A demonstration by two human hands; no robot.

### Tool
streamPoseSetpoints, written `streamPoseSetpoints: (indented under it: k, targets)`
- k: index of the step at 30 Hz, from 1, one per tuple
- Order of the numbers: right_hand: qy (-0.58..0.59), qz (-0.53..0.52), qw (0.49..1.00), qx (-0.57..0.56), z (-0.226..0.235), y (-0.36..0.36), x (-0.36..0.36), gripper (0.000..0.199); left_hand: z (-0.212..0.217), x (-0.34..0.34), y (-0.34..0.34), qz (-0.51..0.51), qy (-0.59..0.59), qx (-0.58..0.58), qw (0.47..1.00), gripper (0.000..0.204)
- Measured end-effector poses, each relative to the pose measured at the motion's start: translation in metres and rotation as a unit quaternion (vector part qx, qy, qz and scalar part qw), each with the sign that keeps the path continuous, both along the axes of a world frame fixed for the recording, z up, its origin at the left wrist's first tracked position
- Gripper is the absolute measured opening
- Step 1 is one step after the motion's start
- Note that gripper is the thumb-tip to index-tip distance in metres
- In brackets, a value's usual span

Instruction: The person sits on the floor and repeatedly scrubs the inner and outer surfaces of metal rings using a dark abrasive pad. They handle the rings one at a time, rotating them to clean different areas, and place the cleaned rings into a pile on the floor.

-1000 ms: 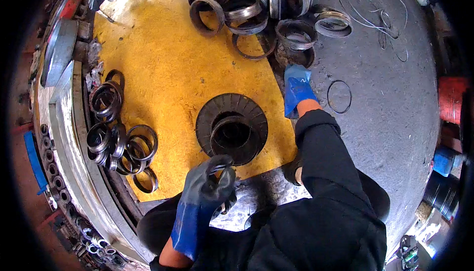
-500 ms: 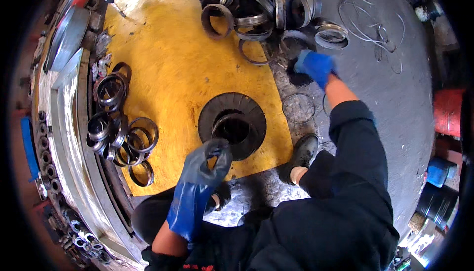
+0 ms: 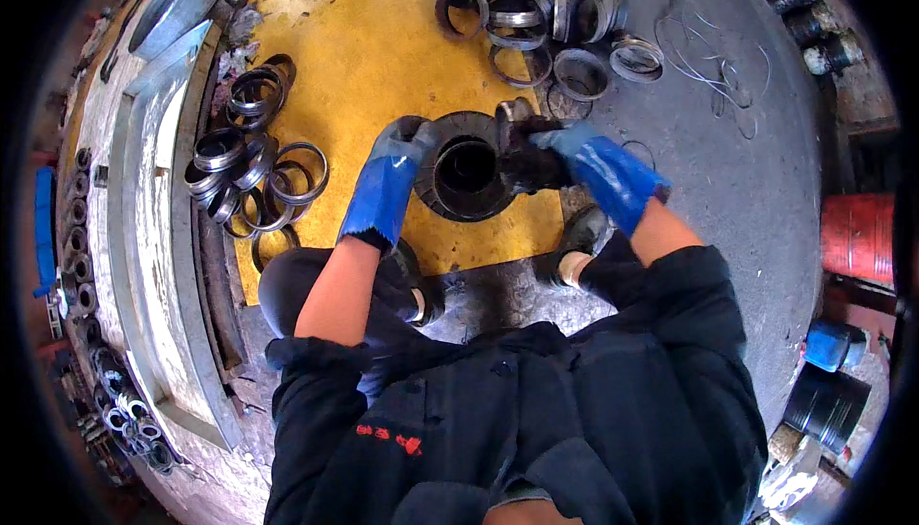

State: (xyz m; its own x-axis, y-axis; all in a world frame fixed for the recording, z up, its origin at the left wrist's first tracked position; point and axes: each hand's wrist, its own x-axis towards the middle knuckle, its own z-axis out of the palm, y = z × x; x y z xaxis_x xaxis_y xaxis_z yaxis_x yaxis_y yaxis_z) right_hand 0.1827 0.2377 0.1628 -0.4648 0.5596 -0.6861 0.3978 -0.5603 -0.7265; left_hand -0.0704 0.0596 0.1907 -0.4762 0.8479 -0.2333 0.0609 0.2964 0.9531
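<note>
A round black disc-like base [image 3: 438, 201] with a dark metal ring [image 3: 438, 178] on it lies on the yellow floor sheet in front of my feet. My left hand [image 3: 407, 140], in a blue and grey glove, is at the disc's left edge with its fingers curled; what they grip, if anything, is hidden. My right hand [image 3: 577, 150], gloved alike, closes on a black ragged bundle [image 3: 534, 163] over the disc's right side. The bundle's exact kind cannot be made out.
A heap of metal rings [image 3: 522, 18] lies at the far side, and a smaller group of rings [image 3: 257, 176] is to the left. Loose wire [image 3: 718, 75] lies at the far right. A metal channel frame [image 3: 172, 267] borders the left; a red drum [image 3: 859, 238] stands right.
My right hand has come back from beside the far ring heap to the disc, bringing the black bundle. My left hand has moved forward to the disc's left edge. The view has shifted.
</note>
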Motion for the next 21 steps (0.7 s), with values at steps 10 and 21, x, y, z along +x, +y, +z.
streamPoseSetpoints:
  k: [10,21]
  targets:
    - [-0.037,0.108,0.974,0.198,0.019,-0.14,-0.057,0.039,-0.007,0.035,-0.019,-0.061,-0.165,-0.045,0.983,0.047]
    - [0.215,-0.474,0.828,-0.207,-0.162,-0.084,0.074,0.028,-0.095,0.039,-0.001,0.03,-0.229,-0.054,0.972,0.05]
